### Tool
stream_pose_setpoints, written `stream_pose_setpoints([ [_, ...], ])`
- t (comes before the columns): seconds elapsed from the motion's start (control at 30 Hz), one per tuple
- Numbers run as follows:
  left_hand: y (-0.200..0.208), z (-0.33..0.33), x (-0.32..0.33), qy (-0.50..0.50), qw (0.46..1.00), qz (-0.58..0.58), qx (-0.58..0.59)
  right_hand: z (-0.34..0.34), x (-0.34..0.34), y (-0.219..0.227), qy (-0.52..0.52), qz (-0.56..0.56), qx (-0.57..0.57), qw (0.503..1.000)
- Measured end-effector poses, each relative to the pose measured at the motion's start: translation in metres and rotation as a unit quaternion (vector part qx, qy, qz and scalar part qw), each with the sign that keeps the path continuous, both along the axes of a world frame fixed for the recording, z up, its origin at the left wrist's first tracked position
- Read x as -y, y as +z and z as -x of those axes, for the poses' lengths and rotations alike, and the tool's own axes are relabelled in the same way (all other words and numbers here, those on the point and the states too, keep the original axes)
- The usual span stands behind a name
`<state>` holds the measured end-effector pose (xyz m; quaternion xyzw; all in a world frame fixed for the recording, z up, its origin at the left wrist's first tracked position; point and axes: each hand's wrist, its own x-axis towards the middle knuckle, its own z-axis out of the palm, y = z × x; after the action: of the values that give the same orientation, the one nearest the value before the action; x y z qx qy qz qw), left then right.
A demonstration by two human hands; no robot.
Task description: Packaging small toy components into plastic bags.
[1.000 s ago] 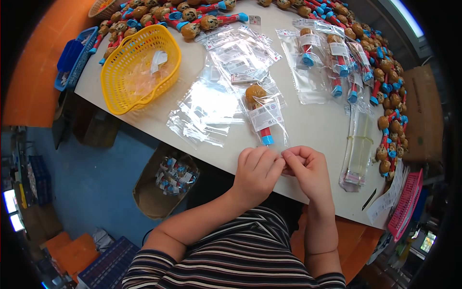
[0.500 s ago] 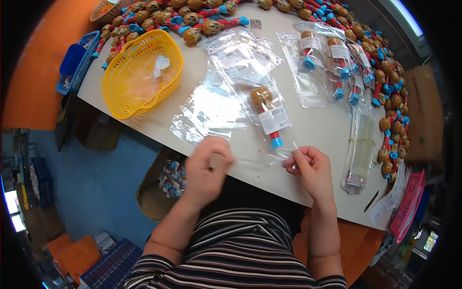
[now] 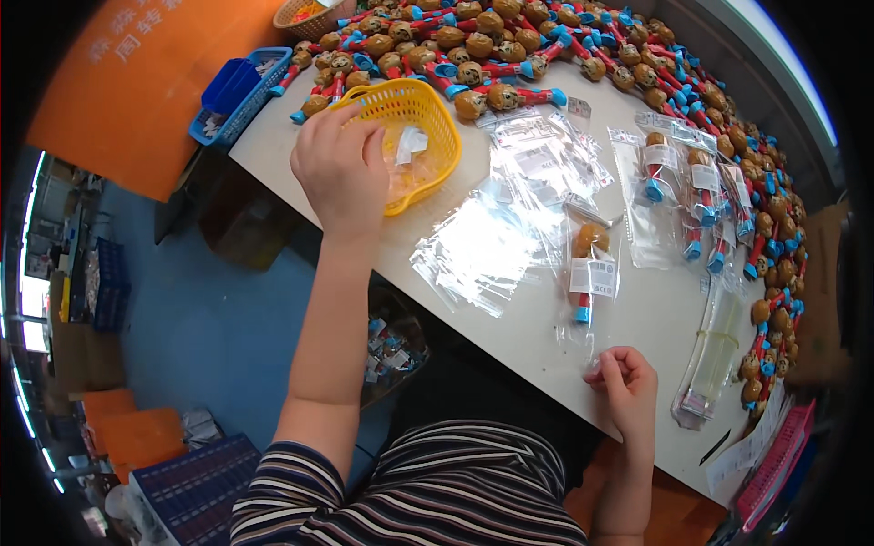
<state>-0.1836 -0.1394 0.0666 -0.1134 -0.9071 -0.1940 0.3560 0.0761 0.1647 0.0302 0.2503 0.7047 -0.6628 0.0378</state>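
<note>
Head view: right hand (image 3: 626, 389) pinches glossy bag (image 3: 595, 282), left hand (image 3: 340, 177) spread by latticed basket (image 3: 444, 132).

Your shirt (image 3: 446, 487) is dark with pale stripes. The bagged toy figure (image 3: 592, 241) before you has a golden-brown head, red body and bright blue base; its label (image 3: 592, 277) is white with dark print. Your slotted basket (image 3: 444, 136) is yellow, the tabletop (image 3: 496, 350) off-white, the floor (image 3: 209, 328) blue, and the lattice tray (image 3: 774, 464) hot pink.
</note>
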Motion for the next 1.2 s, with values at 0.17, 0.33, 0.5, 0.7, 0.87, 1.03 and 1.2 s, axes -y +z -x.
stream_pose_setpoints([
  [0.17,-0.009,-0.028,0.011,-0.052,0.994,-0.098,0.026,-0.012,-0.013,-0.004,0.051,-0.327,-0.089,0.939],
  [0.33,-0.016,-0.094,-0.017,-0.214,0.971,-0.108,0.003,-0.008,-0.013,-0.007,0.104,-0.484,-0.271,0.826],
  [0.5,-0.036,-0.128,-0.058,-0.428,0.895,-0.030,0.124,0.002,-0.018,-0.018,0.149,-0.527,-0.293,0.784],
  [0.7,-0.065,-0.138,-0.082,-0.496,0.867,0.004,0.037,0.010,-0.020,-0.019,0.197,-0.523,-0.386,0.734],
  [0.87,-0.074,-0.144,-0.098,-0.511,0.859,0.001,0.024,0.011,-0.028,-0.023,0.203,-0.531,-0.395,0.722],
  [1.03,-0.083,-0.149,-0.103,-0.487,0.872,-0.042,0.034,0.011,-0.026,-0.028,0.163,-0.477,-0.387,0.772],
  [1.2,-0.083,-0.147,-0.101,-0.485,0.873,-0.045,0.043,0.022,-0.033,-0.020,0.225,-0.508,-0.379,0.740],
])
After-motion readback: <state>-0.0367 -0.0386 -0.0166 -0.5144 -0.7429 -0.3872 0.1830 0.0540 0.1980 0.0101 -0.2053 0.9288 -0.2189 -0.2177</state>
